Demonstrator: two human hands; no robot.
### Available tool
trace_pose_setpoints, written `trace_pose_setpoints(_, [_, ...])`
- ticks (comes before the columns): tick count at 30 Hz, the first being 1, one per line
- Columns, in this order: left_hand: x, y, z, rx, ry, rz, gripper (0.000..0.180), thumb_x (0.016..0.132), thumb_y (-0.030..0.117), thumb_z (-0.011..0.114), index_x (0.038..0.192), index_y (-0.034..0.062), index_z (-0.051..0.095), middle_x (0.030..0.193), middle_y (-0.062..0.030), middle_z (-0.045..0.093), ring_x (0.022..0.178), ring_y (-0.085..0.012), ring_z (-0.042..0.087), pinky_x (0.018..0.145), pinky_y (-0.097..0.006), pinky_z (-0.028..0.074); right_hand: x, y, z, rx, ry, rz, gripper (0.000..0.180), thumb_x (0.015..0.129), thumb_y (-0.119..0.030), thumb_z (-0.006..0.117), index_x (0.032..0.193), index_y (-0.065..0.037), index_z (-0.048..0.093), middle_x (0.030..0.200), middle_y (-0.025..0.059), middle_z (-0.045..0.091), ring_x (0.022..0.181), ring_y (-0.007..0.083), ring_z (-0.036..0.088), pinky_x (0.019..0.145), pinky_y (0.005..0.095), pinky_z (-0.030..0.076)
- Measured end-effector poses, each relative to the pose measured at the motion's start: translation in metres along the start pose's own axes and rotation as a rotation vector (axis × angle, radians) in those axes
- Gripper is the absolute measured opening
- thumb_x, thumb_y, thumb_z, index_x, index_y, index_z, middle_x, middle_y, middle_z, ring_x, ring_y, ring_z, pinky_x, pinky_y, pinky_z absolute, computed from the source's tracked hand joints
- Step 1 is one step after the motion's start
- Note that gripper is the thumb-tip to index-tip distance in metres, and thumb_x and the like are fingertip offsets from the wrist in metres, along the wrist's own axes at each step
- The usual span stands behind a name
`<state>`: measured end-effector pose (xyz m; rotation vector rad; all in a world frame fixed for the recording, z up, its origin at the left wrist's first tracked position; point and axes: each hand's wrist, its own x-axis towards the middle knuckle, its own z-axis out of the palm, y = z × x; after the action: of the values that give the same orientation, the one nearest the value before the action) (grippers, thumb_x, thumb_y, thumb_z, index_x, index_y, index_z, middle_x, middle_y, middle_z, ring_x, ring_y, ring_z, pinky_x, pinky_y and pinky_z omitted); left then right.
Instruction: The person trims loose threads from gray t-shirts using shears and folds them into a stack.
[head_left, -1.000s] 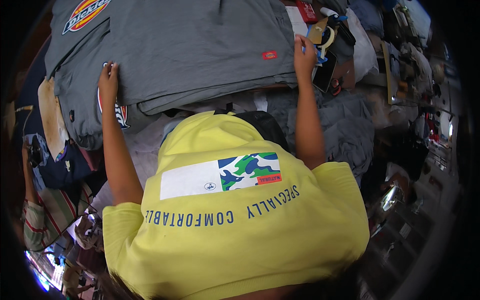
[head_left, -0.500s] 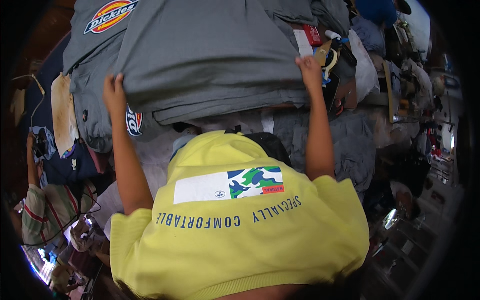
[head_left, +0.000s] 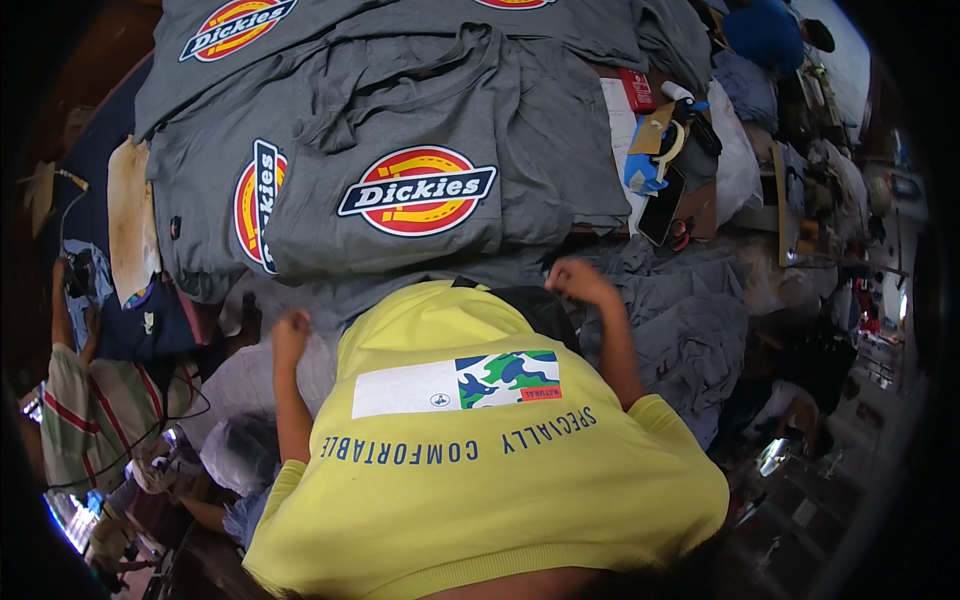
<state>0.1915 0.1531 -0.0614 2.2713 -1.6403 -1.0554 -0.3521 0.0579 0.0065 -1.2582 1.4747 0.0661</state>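
Note:
A grey T-shirt [head_left: 330,215] with a red, yellow and black oval print lies on the work surface ahead of me, its neckline at the far side. My left hand [head_left: 291,328] is drawn back near my lap, below the shirt's near edge, its fingers curled and slightly blurred. On the other side my right hand [head_left: 582,282] is bent inward with thumb and fingers together, just off the near edge. Grey cloth [head_left: 385,290] stretches between the hands over my lap. Whether either hand grips that cloth is hidden.
More printed grey shirts [head_left: 330,38] spread behind. At right lie a tape roll [head_left: 668,140], a dark phone [head_left: 661,212] and red-handled scissors [head_left: 682,235]. Crumpled grey cloth [head_left: 680,310] is piled right of me. A person in a striped shirt [head_left: 110,410] works at left.
Both hands have come back toward me from the wide plain grey panel they held by its sides. That panel no longer covers the surface, and the printed shirt front now shows.

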Motion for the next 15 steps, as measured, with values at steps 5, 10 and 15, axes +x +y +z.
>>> trace_pose_setpoints(5, [0.041,0.108,-0.076,-0.324,0.533,0.146,0.023,0.082,0.017,0.057,0.097,0.0001,0.053,0.082,-0.0105,0.054,0.075,-0.0145,0.051,0.068,-0.026,0.042,0.0,-0.067,-0.051,0.03,0.543,-0.347,0.024,0.072,-0.02,0.069,0.086,-0.005,0.057,0.077,0.0025,0.051,0.068,0.0111,0.047,0.06,0.0253,0.041])
trace_pose_setpoints(10, [0.065,0.105,-0.07,-0.089,0.394,0.353,0.031,0.076,0.013,0.064,0.1,-0.0002,0.05,0.082,-0.002,0.048,0.078,-0.0122,0.046,0.072,-0.026,0.039,0.021,-0.082,-0.047,-0.327,0.624,-0.583,0.032,0.065,-0.016,0.07,0.09,-0.003,0.054,0.091,0.0096,0.051,0.082,0.0239,0.051,0.072,0.031,0.041])
trace_pose_setpoints(15, [0.061,0.117,-0.064,-0.694,0.289,0.343,0.018,0.077,0.01,0.062,0.088,0.004,0.05,0.077,0.0015,0.047,0.071,-0.0088,0.046,0.065,-0.023,0.038,0.019,-0.079,-0.042,-0.136,0.624,-0.771,0.029,0.064,-0.007,0.065,0.086,-0.002,0.048,0.081,0.0101,0.052,0.077,0.0258,0.051,0.072,0.0314,0.041])
